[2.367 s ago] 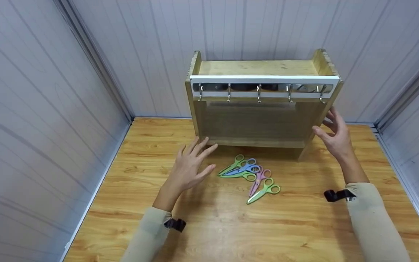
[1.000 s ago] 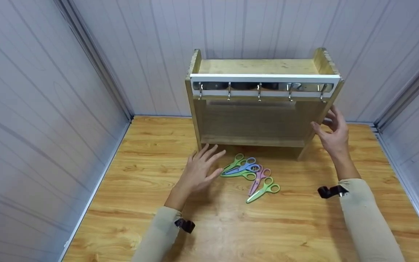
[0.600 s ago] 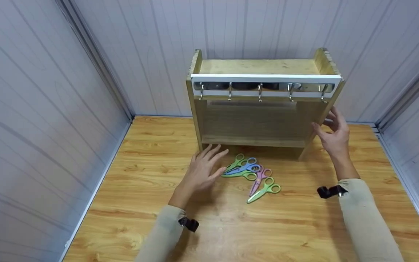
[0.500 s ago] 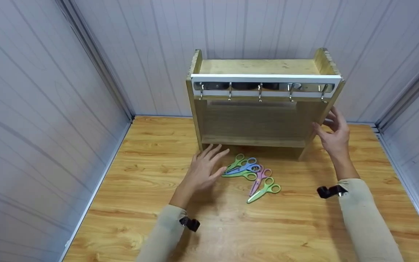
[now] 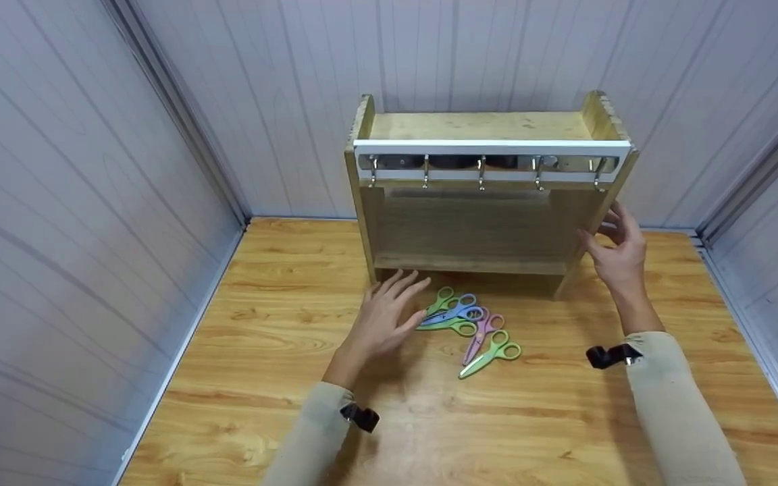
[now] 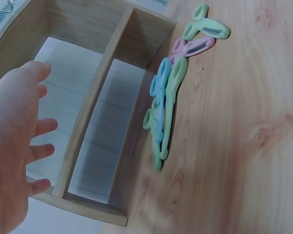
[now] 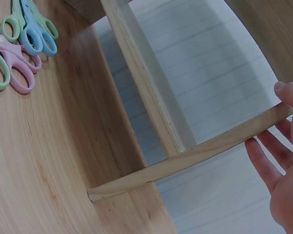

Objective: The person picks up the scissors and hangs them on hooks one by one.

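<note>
My left hand (image 5: 385, 320) hovers with spread fingers beside the pile of scissors, just in front of the wooden shelf (image 5: 477, 125); it holds nothing. The pile has blue scissors (image 5: 453, 312) lying over green ones, their blade ends partly behind my left thumb in the head view. Pink scissors (image 5: 477, 339) lie to the right, touching the pile, and green scissors (image 5: 490, 356) lie closest to me. At the shelf's right side panel (image 7: 215, 146), my right hand (image 5: 622, 260) pinches the edge, thumb on the inner side and fingers on the outer side.
Across the shelf's upper front runs a white rail (image 5: 490, 147) with several metal hooks (image 5: 481, 174). Low down, a crossboard (image 5: 470, 263) spans the shelf above the wooden floor (image 5: 281, 290). Pale panelled walls (image 5: 294, 101) stand behind and on both sides.
My left hand has moved right and slightly toward me, from the shelf's left leg to beside the scissors. The right hand stays at the side panel, shifting only a little. The scissors lie as before.
</note>
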